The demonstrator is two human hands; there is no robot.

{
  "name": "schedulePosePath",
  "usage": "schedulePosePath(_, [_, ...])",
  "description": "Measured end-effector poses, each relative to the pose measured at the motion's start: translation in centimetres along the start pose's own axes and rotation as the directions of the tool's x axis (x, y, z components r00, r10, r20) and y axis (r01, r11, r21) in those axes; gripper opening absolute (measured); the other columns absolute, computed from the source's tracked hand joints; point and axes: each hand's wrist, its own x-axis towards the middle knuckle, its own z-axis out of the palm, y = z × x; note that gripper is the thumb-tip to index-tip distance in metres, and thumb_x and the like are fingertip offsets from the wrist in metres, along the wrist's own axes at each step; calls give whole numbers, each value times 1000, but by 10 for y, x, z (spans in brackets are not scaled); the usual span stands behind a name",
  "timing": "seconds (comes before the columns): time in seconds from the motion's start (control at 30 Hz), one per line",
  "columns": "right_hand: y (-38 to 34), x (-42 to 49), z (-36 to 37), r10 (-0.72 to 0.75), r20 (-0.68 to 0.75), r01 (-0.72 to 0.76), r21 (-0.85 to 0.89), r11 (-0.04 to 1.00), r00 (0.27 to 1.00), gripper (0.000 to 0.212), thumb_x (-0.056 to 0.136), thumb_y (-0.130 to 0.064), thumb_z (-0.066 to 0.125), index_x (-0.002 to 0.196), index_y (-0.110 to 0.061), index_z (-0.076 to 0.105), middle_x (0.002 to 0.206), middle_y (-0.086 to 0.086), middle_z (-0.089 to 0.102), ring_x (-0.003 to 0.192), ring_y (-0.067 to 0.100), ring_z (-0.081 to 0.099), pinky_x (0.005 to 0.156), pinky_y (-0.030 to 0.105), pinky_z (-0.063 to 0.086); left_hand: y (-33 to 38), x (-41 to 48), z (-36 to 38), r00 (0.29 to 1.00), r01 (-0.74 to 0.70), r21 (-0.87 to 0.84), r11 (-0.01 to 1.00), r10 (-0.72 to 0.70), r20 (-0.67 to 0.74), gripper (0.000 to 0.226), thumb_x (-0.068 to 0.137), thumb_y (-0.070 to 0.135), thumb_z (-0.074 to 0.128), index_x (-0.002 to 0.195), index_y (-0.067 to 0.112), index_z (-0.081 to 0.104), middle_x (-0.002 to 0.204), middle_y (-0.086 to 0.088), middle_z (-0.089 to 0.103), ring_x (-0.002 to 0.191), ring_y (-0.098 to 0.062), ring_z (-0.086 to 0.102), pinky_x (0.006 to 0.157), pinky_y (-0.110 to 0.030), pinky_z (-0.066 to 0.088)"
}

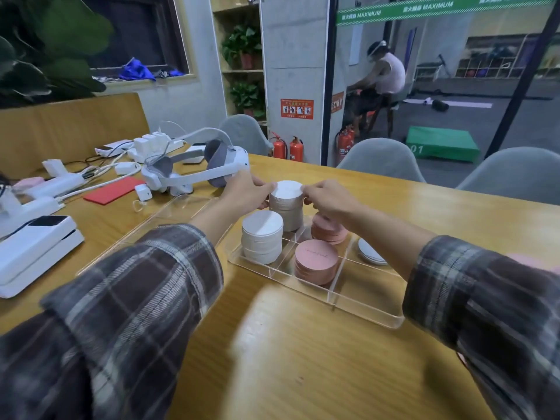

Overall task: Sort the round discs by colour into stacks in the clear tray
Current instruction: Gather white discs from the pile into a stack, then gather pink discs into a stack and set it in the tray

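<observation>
A clear tray (366,310) with dividers lies on the wooden table. In its far left compartment stands a tall grey stack of discs (287,207) with a white top. My left hand (247,190) grips its left side and my right hand (328,198) grips its right side near the top. In front of it sits a white stack (262,236). A pink stack (316,262) fills the near middle compartment. A lower pink stack (328,230) sits behind it, partly hidden by my right hand. A few white discs (370,253) lie under my right forearm.
A clear lid (151,228) lies left of the tray. Further left are a white headset (194,168), chargers and cables, a red card (113,190) and a white device (33,253). Grey chairs stand behind the table. A person sits far back.
</observation>
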Motion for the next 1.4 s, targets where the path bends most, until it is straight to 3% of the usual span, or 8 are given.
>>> schedulePosePath(0.1, [5, -2, -1, -74, -4, 73, -106, 992, 997, 43, 95, -30, 49, 110, 5, 70, 116, 23, 69, 94, 28, 60, 87, 46, 50, -3, 1, -2, 999, 18, -32, 999, -16, 32, 36, 105, 36, 53, 109, 7, 74, 104, -2, 74, 92, -16, 69, 82, -33, 59])
schedulePosePath(0.3, [9, -4, 8, -221, 5, 216, -237, 947, 975, 55, 78, -41, 85, 122, -12, 68, 113, -1, 70, 104, 17, 63, 87, 32, 51, -5, -10, -3, 987, -12, -115, 993, 30, 160, 35, 105, 33, 47, 125, 17, 70, 124, 2, 70, 117, -16, 63, 104, -40, 53])
schedulePosePath(0.5, [10, -4, 15, -269, -66, 249, -220, 943, 961, 40, 80, -34, 85, 112, -13, 74, 104, 1, 73, 98, 18, 64, 78, 29, 46, -6, -13, -5, 985, 5, -134, 991, 18, 170, 39, 104, 26, 46, 136, 20, 67, 135, 2, 67, 125, -18, 61, 110, -45, 50])
schedulePosePath(0.67, [9, -12, 13, -264, -71, 234, -287, 929, 962, 63, 85, -40, 80, 136, -11, 59, 129, 6, 67, 120, 25, 59, 98, 37, 48, -5, -15, -9, 998, -40, -71, 997, 43, 42, 43, 103, 20, 48, 145, 16, 59, 143, -3, 61, 134, -21, 54, 117, -43, 42])
schedulePosePath(0.73, [6, -20, 4, -268, -83, 233, -296, 926, 960, 74, 86, -43, 79, 146, -11, 50, 136, 5, 64, 126, 23, 56, 106, 39, 46, 1, -20, -14, 991, -124, -60, 990, 120, -63, 38, 102, 18, 54, 138, 14, 65, 137, -2, 66, 129, -18, 57, 110, -34, 45])
schedulePosePath(0.87, [7, -46, -22, -298, -96, 258, -298, 919, 950, 64, 88, -40, 78, 141, -14, 55, 131, 3, 66, 121, 17, 59, 100, 28, 44, 23, -38, -17, 952, -290, 21, 957, 291, -99, 31, 95, 18, 64, 124, 18, 74, 120, 1, 72, 112, -12, 63, 98, -27, 49])
schedulePosePath(1.03, [27, -100, -60, -284, -134, 234, -301, 924, 949, 54, 89, -40, 76, 135, -16, 60, 126, 0, 67, 120, 16, 59, 98, 28, 44, 59, -71, 8, 858, -512, 147, 846, 512, 44, 27, 93, 22, 69, 118, 19, 75, 116, 5, 72, 105, -10, 63, 80, -8, 41])
schedulePosePath(1.4, [106, -249, -167, -201, -205, 110, -384, 917, 958, 38, 90, -38, 75, 122, -19, 69, 115, -5, 72, 110, 10, 62, 96, 28, 46, 146, -172, 111, 677, -712, 44, 701, 668, 311, 22, 94, 27, 73, 114, 19, 77, 105, 8, 74, 94, -7, 65, 73, -6, 42])
